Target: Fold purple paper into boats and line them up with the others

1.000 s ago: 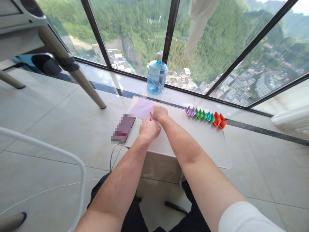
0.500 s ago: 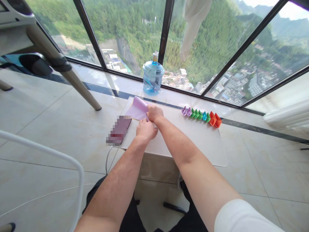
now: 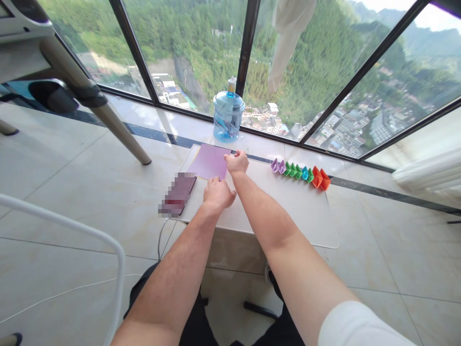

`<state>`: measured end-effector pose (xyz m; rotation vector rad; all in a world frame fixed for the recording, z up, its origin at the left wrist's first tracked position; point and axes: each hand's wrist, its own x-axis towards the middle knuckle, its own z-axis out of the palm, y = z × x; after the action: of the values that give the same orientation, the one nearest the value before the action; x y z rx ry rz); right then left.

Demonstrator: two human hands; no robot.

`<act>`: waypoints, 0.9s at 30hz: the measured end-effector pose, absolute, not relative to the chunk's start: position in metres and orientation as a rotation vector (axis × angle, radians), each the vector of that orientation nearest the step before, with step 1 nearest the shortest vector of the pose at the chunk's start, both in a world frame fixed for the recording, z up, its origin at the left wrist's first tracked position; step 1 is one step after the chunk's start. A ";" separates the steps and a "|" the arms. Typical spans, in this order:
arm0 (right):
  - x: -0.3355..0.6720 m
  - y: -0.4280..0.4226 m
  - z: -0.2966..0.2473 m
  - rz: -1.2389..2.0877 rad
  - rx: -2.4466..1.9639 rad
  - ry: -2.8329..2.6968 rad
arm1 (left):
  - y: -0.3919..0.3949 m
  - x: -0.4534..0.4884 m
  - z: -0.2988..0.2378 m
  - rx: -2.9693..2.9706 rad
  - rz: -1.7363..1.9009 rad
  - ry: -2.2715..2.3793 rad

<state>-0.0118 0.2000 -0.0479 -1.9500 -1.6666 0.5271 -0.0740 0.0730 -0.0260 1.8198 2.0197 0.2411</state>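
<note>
Window wall (image 3: 201,53) runs across the far side, dark frames, with hillside and town far below. Pale tiled floor (image 3: 72,192) under everything. A low white table (image 3: 288,211) stands against the sill, and the seated person's knees are under its near edge. A blue water jug (image 3: 228,117) stands upright on the sill just beyond the table's far left corner. A purple sheet (image 3: 209,161) lies flat on the far left part of the tabletop, its far edge near the jug. A dark red phone (image 3: 178,193) lies just beside the sheet's near left corner, at the table's left edge, with a cable hanging from it toward the floor. A row of small folded paper boats (image 3: 300,173) in purple, green, blue and red sits touching in a line on the far right part of the table, well apart from the sheet. The right hand (image 3: 236,162) is at the sheet's far right corner, fingers curled in, with thumb and forefinger closed on that corner. The left hand (image 3: 217,194) is at the sheet's near right corner, its knuckles up and fingers folded together; its fingertips are on the corner, but pressing versus pinching cannot be told from here. The whole sheet lies to the left of both hands, and its right edge runs between them.
</note>
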 end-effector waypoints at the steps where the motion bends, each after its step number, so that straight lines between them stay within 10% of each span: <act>1: -0.010 0.202 -0.049 0.604 -1.957 -1.616 | 0.073 -0.074 -0.026 1.820 0.229 2.028; 27: 0.018 0.204 -0.053 0.686 -1.828 -1.536 | 0.081 -0.069 -0.040 1.743 0.730 2.045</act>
<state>0.0182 0.2042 -0.0531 -1.8278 -1.5361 0.6855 -0.0686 0.0810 -0.0402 1.7431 2.0455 0.7301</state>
